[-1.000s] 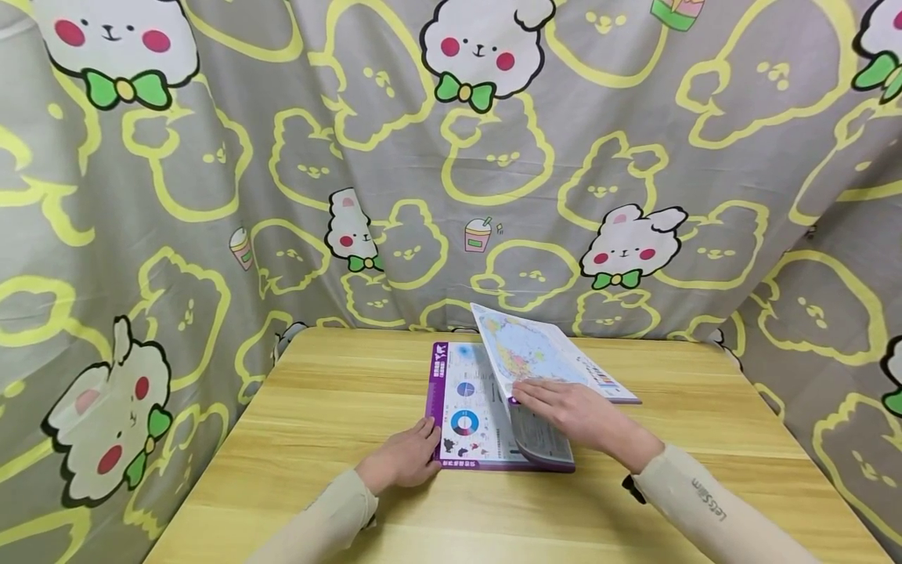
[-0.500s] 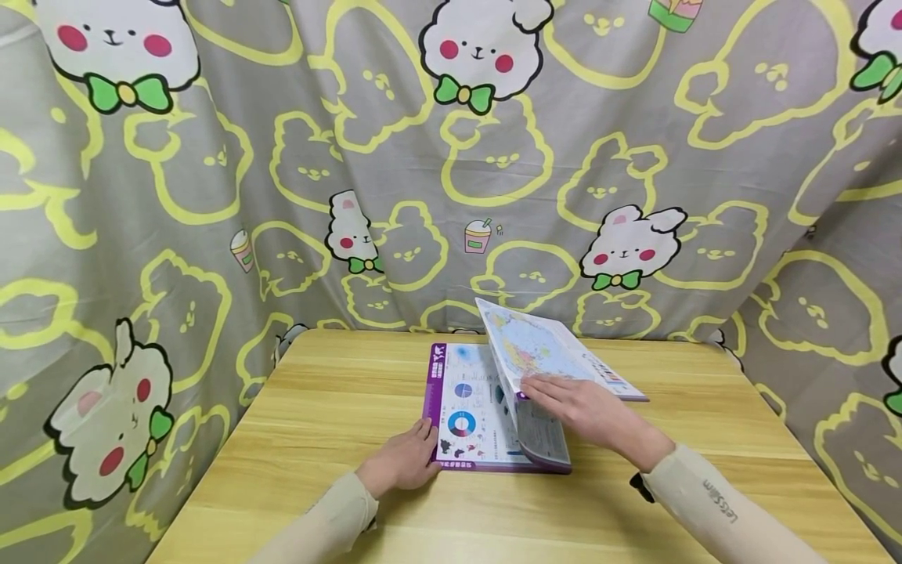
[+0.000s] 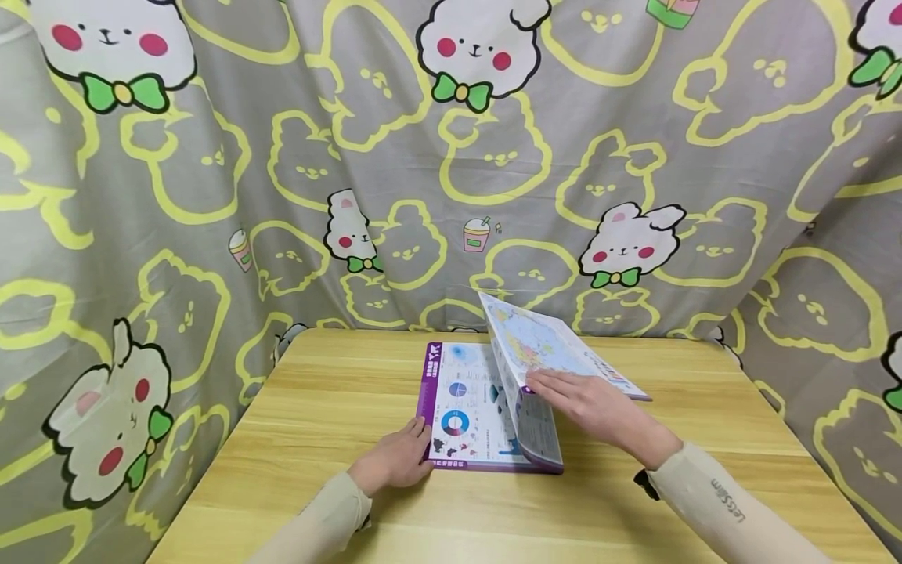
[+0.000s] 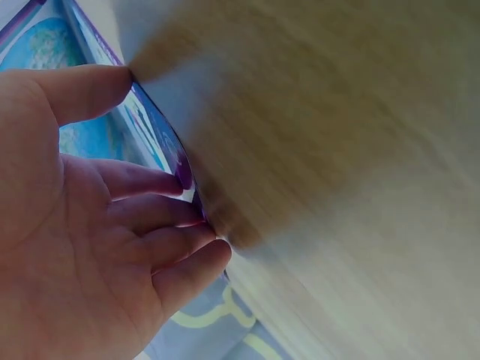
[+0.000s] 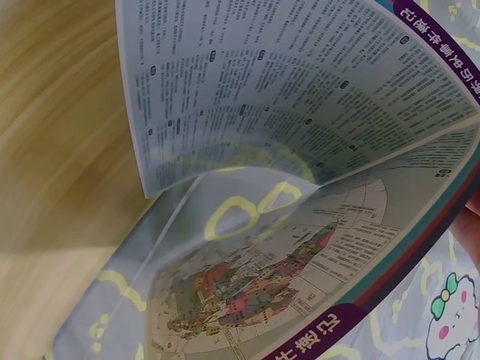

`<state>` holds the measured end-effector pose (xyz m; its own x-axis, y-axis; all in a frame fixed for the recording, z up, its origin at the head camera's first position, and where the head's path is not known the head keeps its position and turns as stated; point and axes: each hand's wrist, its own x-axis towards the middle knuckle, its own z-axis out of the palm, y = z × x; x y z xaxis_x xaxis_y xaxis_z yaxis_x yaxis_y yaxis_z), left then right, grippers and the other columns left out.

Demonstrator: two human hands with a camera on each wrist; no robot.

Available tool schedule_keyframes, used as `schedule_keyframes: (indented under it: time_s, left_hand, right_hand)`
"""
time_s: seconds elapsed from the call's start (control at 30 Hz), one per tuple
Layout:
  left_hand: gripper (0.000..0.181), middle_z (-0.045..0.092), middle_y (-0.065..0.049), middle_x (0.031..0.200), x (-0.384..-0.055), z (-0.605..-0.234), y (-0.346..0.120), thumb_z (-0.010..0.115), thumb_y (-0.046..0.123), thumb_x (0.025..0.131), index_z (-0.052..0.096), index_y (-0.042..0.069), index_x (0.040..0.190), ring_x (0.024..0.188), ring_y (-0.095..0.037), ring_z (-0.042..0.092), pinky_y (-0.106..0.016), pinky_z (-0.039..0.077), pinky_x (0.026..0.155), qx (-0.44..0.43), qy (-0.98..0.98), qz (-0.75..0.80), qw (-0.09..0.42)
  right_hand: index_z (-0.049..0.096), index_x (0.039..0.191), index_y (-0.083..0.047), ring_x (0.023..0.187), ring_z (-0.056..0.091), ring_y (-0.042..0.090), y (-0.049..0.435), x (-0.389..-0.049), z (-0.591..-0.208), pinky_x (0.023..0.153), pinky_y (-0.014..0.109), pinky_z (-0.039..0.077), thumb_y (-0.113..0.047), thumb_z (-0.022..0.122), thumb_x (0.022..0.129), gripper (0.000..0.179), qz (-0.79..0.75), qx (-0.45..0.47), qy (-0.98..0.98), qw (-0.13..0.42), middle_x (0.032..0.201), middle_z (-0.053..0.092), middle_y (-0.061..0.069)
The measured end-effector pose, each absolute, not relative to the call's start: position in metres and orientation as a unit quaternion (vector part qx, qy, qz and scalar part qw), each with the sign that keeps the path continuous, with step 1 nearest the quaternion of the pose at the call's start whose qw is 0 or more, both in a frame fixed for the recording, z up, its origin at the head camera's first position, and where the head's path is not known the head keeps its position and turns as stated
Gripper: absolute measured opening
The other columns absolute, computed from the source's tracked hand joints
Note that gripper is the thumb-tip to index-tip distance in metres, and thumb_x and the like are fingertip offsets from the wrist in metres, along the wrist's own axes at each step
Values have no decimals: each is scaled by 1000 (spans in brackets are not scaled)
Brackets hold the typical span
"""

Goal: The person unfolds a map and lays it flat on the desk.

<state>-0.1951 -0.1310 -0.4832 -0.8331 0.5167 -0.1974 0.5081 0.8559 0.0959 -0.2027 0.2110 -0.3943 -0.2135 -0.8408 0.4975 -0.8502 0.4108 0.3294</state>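
A folded world map (image 3: 458,407) with purple borders lies on the table, its upper panel (image 3: 535,345) lifted at a slant to the right. My right hand (image 3: 585,407) holds that panel by its near left corner, fingers over the printed side; the thumb is hidden. In the right wrist view, the map's inner faces (image 5: 300,112) spread apart with dense text and a coloured map, and only a sliver of the hand (image 5: 470,225) shows. My left hand (image 3: 395,458) rests at the map's left edge. The left wrist view shows its thumb and fingertips (image 4: 184,180) touching the edge, spaced along it.
The light wooden table (image 3: 317,392) extends around the map on all sides. Behind and beside it hangs a grey curtain (image 3: 402,180) with cartoon rabbits and yellow outlines, close to the table's back edge.
The map has slid slightly left along with my left hand. My right hand has moved a little right and up, raising the upper panel and widening the gap beneath it.
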Motion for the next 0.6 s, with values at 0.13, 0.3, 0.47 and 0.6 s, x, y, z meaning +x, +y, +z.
schedule_keyframes:
  time_s: [0.13, 0.3, 0.47, 0.6]
  left_hand:
    - [65, 32, -26, 146, -195, -485, -132, 53, 35, 94, 39, -9, 139, 136, -37, 30, -43, 29, 110, 267, 958, 18, 107]
    - [65, 32, -26, 146, -197, -486, -134, 53, 36, 94, 38, -9, 139, 136, -37, 30, -43, 28, 110, 268, 957, 17, 106]
    - [66, 31, -25, 147, -198, -488, -136, 53, 36, 94, 36, -8, 141, 136, -36, 29, -43, 28, 110, 262, 959, 25, 108]
    - [67, 31, -25, 147, -199, -490, -140, 53, 36, 94, 35, -8, 141, 136, -36, 29, -43, 28, 110, 262, 959, 26, 107]
  right_hand:
    - [58, 124, 5, 111, 59, 28, 213, -203, -394, 85, 40, 52, -10, 10, 104, 54, 11, 542, -778, 319, 126, 59, 15]
    - [58, 124, 5, 111, 59, 28, 216, -202, -392, 84, 40, 52, -9, 10, 103, 54, 14, 540, -778, 323, 125, 60, 15]
    - [57, 125, 4, 110, 59, 27, 219, -202, -389, 83, 41, 52, -9, 11, 103, 53, 20, 536, -780, 323, 125, 60, 14]
    - [58, 125, 4, 110, 60, 27, 220, -202, -388, 83, 41, 52, -13, 14, 104, 51, 30, 532, -781, 326, 125, 60, 14]
